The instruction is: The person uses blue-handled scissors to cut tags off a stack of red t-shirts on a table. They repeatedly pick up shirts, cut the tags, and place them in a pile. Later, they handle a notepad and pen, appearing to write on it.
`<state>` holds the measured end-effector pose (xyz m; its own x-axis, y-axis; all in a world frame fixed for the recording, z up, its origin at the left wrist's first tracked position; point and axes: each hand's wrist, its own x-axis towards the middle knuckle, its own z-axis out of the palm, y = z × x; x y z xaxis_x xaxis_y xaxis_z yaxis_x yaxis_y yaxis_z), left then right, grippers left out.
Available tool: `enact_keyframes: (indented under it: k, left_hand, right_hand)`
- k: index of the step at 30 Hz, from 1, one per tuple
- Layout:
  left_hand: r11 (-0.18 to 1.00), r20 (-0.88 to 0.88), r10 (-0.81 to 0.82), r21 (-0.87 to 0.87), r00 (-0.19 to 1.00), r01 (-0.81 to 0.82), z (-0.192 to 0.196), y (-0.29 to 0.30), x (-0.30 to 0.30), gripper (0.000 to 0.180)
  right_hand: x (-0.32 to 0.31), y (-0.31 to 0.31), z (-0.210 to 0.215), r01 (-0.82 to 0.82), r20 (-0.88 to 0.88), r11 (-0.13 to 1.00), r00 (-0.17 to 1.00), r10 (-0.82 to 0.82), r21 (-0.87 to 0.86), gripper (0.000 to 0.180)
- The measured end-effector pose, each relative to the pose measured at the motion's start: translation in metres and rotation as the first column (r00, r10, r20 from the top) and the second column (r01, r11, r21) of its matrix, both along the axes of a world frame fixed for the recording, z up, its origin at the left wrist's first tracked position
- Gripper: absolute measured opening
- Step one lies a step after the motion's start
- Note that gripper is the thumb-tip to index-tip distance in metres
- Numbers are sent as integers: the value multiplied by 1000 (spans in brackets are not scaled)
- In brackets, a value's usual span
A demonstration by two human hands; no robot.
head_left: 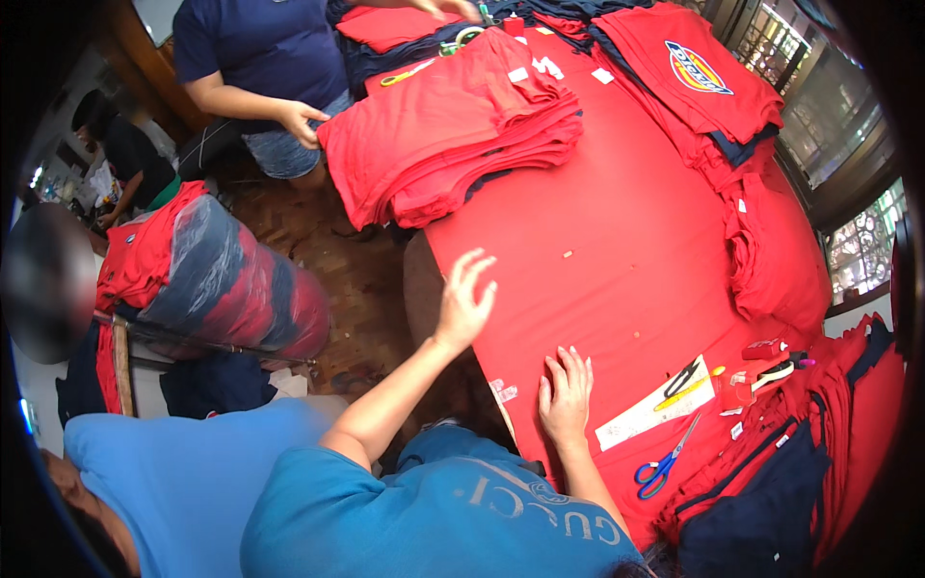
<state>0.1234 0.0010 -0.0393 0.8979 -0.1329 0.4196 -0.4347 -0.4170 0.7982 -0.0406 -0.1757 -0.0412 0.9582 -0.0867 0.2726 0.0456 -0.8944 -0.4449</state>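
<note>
Red cloth (607,289) lies spread over the table in front of the person, and smoothing it flat looks like the step in hand. On it, near the close edge, the right hand (567,397) rests palm down, fingers slightly apart and pinching nothing; that suits the work, since a broad palm should raise fewer creases than fingertips. The left hand (467,306) is up by the cloth's left edge, fingers spread, holding nothing; whether it touches the fabric I cannot tell. Laid flat too, it could anchor that edge while the other palm strokes outward. Small bits (568,254) on the surface are worth brushing off first. Just right of the right hand, a white strip (621,429) carries a slim yellow tool (682,396), with blue-handled scissors (655,477) beside it; strokes should stop short of these, as blades could snag the material. Farther out, a co-worker's hand (303,121) is at the pile of folded red garments (443,125), so keep the sweep clear of that end.
</note>
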Motion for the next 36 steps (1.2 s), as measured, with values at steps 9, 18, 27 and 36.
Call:
enact_keyframes:
  k: [9, 18, 27, 36]
  left_hand:
    - [869, 450, 327, 202, 831, -451, 37, 51, 94, 51]
    - [824, 280, 213, 463, 936, -326, -43, 53, 113, 87]
    - [859, 308, 211, 394, 928, -326, -44, 55, 115, 76]
    - [871, 304, 239, 353, 922, -341, -44, 55, 113, 72]
  right_hand:
    - [2, 3, 3, 53, -11, 999, 999, -53, 1, 35]
    - [7, 6, 3, 69, 6, 998, 998, -69, 14, 31]
    - [15, 9, -1, 84, 13, 996, 996, -84, 5, 25]
    - [121, 46, 15, -96, 168, 667, 985, -44, 739, 20]
